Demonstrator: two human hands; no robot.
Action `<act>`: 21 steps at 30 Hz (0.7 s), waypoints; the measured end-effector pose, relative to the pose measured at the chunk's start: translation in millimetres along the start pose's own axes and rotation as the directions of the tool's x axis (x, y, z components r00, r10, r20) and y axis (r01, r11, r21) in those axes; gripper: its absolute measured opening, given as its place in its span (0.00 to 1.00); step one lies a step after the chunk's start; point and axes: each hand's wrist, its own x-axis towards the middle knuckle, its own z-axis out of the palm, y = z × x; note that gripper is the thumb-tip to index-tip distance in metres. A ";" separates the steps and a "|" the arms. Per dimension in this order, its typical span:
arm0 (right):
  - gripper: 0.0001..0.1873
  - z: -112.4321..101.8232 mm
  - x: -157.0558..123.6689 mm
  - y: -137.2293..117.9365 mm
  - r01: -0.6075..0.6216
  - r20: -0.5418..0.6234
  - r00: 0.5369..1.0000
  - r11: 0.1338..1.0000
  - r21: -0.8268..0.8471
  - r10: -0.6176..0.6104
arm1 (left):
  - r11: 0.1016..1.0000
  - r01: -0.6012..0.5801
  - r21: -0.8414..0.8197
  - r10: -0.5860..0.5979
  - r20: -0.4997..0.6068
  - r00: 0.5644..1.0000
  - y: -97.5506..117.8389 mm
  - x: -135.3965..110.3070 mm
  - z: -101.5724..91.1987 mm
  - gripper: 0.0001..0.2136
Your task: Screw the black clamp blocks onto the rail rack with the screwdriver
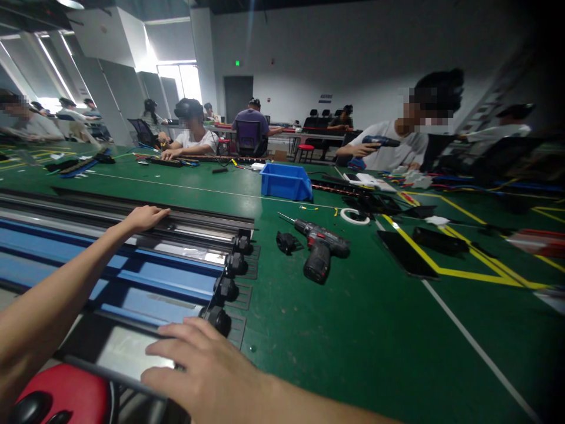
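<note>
Long blue metal profiles [168,281] and dark rails [207,222] lie side by side at the left of the green table. Black round knob-like fittings [236,263] sit at their right-hand ends. My left hand [143,218] reaches across them, fingers stretched out over the farthest dark rail. Close to me, my right hand [207,365] has its fingers spread over the end of the nearest dark bar with a shiny face [128,352]. Contact under the right fingertips is partly hidden. A cordless drill [320,247] lies beyond the rail ends, beside a small black part [286,242].
A blue bin [286,181] stands mid-table, with a white tape ring [354,217] and a black flat panel [406,253] to its right. Across the table a co-worker [388,144] holds another drill. A red stool or chair [66,391] is below the near edge.
</note>
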 end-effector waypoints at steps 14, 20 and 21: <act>0.23 -83.3 -81.0 64.6 -0.539 0.271 0.665 0.195 0.820 0.696 | 0.996 0.074 -0.054 -0.075 -0.016 0.997 3.0 -5.5 -0.1 0.38; 0.19 -115.2 -108.4 83.9 -0.641 0.143 0.623 0.397 0.656 0.769 | 0.963 -0.106 0.246 0.133 -0.096 0.986 13.7 -8.1 -10.9 0.29; 0.19 -118.0 -113.9 87.8 -0.652 0.108 0.613 0.424 0.629 0.782 | 0.951 -0.130 0.280 0.175 -0.143 0.974 20.4 -11.4 -14.6 0.28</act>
